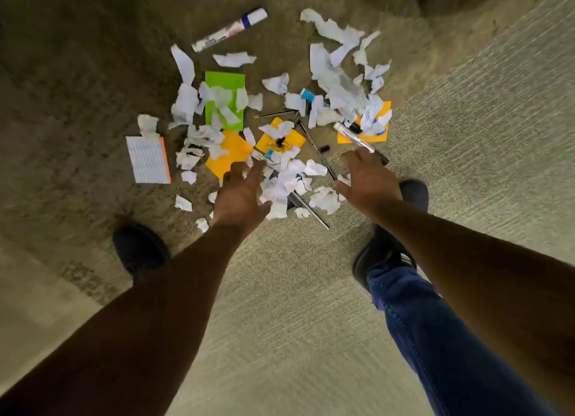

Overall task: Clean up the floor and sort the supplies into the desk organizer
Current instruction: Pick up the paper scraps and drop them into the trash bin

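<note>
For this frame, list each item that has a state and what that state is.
left hand: open, fingers spread, reaching over the scraps, holding nothing.
right hand: open, reaching down, holding nothing.
paper scraps: torn, crumpled, scattered on the carpet.
far marker: capped, lying flat, apart from the pile.
near marker: lying flat, partly on an orange sheet.
green sheet: flat, partly covered by scraps.
notepad: flat on the carpet, left of the pile.
</note>
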Demonstrator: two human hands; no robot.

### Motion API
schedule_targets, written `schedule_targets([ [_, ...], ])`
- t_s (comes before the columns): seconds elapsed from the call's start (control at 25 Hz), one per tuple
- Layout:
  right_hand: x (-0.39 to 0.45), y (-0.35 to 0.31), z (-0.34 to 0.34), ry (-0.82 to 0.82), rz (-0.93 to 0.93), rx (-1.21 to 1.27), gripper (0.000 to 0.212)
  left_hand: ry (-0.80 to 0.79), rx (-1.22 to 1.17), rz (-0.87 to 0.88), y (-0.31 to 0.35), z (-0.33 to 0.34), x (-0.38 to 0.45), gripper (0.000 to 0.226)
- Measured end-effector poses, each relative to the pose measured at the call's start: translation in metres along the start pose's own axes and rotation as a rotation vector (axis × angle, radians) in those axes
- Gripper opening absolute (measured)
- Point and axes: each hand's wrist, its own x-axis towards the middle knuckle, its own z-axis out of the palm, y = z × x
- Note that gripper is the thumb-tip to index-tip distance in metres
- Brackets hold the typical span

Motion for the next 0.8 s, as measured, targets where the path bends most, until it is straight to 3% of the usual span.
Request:
schedule_targets([
  [0.12, -0.010, 0.004, 0.037, 0.100, 0.050, -0.028, 0.046, -0.031, 0.190, 0.137, 0.007, 0.033, -0.001, 0.092],
  [0.24, -0.027, 0.013, 0.064, 0.193, 0.052, -0.050, 0.064, 0.014, 0.254, 0.154, 0.014, 0.053, -0.002, 0.097],
  [0.4, -0.034, 0.024, 0.079, 0.100, 0.024, -0.144, 0.093, 0.049, 0.314, 0.189, 0.022, 0.067, 0.007, 0.101],
  [0.52, -0.030, 0.025, 0.083, 0.093, 0.010, -0.206, 0.101, 0.054, 0.330, 0.159, 0.027, 0.072, 0.013, 0.094],
  [0.6, -0.026, 0.022, 0.082, 0.125, 0.004, -0.198, 0.095, 0.092, 0.312, 0.149, 0.027, 0.072, 0.013, 0.083],
  [0.8, -0.022, 0.009, 0.089, 0.097, -0.108, -0.097, 0.041, 0.107, 0.074, 0.162, 0.012, 0.065, 0.011, 0.040],
])
